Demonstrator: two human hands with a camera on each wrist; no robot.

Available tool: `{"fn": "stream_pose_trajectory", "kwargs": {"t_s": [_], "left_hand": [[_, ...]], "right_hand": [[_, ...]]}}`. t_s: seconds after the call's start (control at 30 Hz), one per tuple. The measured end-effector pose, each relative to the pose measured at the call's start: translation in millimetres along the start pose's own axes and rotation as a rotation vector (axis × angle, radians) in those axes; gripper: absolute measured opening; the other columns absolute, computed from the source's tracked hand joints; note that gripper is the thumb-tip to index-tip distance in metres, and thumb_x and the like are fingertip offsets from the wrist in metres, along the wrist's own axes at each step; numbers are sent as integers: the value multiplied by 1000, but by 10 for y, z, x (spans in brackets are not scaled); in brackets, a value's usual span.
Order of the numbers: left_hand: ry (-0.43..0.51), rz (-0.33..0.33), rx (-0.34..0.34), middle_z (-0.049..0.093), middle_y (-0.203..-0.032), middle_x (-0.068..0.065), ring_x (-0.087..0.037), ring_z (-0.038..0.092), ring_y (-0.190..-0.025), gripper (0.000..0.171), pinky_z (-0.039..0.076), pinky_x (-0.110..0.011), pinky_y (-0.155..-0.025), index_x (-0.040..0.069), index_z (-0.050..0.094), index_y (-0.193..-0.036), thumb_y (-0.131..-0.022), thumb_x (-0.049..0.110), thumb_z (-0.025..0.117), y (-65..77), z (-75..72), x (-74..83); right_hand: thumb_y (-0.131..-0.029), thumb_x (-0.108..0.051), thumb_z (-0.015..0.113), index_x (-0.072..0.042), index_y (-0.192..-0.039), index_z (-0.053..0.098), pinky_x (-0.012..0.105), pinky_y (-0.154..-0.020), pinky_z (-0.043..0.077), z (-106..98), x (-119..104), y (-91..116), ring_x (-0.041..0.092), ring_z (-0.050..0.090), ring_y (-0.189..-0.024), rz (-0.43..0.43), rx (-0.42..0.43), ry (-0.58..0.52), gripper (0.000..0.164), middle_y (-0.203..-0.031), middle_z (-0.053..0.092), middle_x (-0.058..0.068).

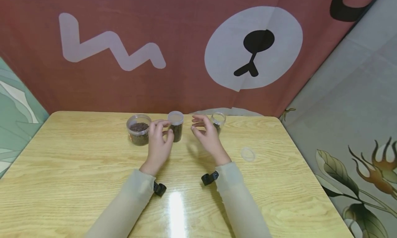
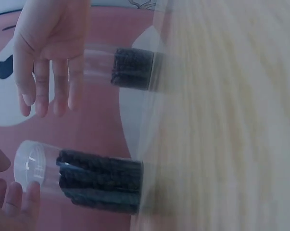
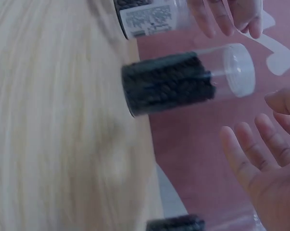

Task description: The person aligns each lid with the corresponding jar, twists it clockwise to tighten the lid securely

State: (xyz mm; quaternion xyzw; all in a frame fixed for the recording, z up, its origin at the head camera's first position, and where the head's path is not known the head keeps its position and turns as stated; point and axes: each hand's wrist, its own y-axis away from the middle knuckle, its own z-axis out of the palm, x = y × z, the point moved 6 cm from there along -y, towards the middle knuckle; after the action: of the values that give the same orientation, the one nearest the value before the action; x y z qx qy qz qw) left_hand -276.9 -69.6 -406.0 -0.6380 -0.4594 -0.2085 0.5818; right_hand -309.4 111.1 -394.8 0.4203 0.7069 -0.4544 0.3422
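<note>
Nearest the camera, two pale sleeves (image 1: 242,200) are reaching over the wood-grain table (image 1: 77,182), a black wrist camera (image 1: 210,178) sitting at each cuff; a clear round lid (image 1: 248,154) is lying flat on the wood, to the right of the right arm; beyond the cuffs, the left hand (image 1: 159,141) is hovering between a wide jar (image 1: 138,139) and a tall capped jar (image 1: 176,132), fingers loosely bent, thumb and forefinger parted, gripping nothing; the right hand (image 1: 207,138) is facing it from the other side, half spread and softly bent, likewise holding nothing; the right wrist view is showing both hands apart from the capped jar.

That jar is standing upright between the hands, toward the table's far edge, its dark pellets reaching well up under a frosted cap (image 3: 243,70); a small jar (image 1: 218,120), apparently lidless, is standing beyond the right hand; the wide jar is sitting open at the left; the capped jar is seemingly being approached or left, and one moment is not settling which; handling it would be calling for one hand steadying the body and the other taking the cap.

A white label (image 3: 149,20) is wrapping the wide jar, carrying small print too blurred for reading; farthest back, a reddish backdrop (image 1: 186,82) is showing a cartoon muzzle and a pale zigzag, no legible words.
</note>
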Motion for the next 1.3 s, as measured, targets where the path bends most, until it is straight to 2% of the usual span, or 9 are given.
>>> {"fn": "stream_pose_trajectory", "kwargs": {"t_s": [0.2,0.33,0.5,0.6,0.7,0.87,0.97,1.2,1.3], "left_hand": [[-5,93,-63,48,-123,-22,-30,55,-105,21,58,-30,-80,-5,60,-116,-96,-8,54,16,101,167],[-13,159,-155,50,-121,-21,-29,58,-97,22,58,-33,-78,-3,60,-118,-97,-7,54,27,213,271],[-12,178,-297,52,-124,-18,-32,58,-108,26,59,-39,-84,-1,58,-124,-98,-4,53,19,363,341],[3,143,-369,50,-129,-17,-32,57,-114,28,59,-38,-88,1,56,-127,-99,-2,53,6,442,344],[19,95,-414,49,-131,-17,-31,57,-117,30,58,-35,-90,1,55,-130,-100,-1,53,-24,510,335],[47,3,-450,48,-134,-17,-28,57,-119,34,57,-36,-93,1,54,-134,-100,1,56,-91,636,299],[70,-52,-457,46,-136,-18,-30,56,-121,37,56,-41,-96,0,52,-136,-99,2,58,-124,709,270],[104,-148,-493,40,-147,-21,-33,50,-133,50,53,-44,-101,3,43,-149,-101,9,60,-146,852,209],[119,-184,-515,35,-154,-20,-33,45,-138,56,51,-47,-104,4,38,-153,-103,12,60,-142,910,170]], "right_hand": [[-102,-5,59,-2,-136,55,45,-91,58,-188,-82,51,31,61,-114,-57,41,49,35,-127,57,18],[-102,-2,58,1,-136,55,47,-94,56,-336,-124,112,32,58,-117,-95,79,69,34,-130,54,18],[-99,9,56,11,-132,55,49,-99,54,-551,-172,174,39,55,-120,-137,167,103,33,-128,50,27],[-95,16,55,17,-129,54,54,-102,51,-673,-186,206,45,51,-121,-153,208,127,33,-127,48,34],[-94,17,55,17,-127,55,54,-102,51,-793,-170,241,45,51,-121,-157,233,183,33,-128,48,34],[-95,10,60,6,-128,60,37,-96,56,-1008,-113,326,35,56,-119,-115,277,279,33,-126,53,24],[-97,6,60,3,-130,59,32,-95,56,-1118,-85,368,31,56,-120,-85,283,305,33,-127,52,20],[-101,-6,60,0,-137,55,56,-103,49,-1322,21,436,39,49,-125,68,196,382,37,-135,47,21],[-102,-9,60,0,-138,54,60,-105,44,-1389,96,478,42,48,-125,147,142,426,38,-137,46,23]]}}
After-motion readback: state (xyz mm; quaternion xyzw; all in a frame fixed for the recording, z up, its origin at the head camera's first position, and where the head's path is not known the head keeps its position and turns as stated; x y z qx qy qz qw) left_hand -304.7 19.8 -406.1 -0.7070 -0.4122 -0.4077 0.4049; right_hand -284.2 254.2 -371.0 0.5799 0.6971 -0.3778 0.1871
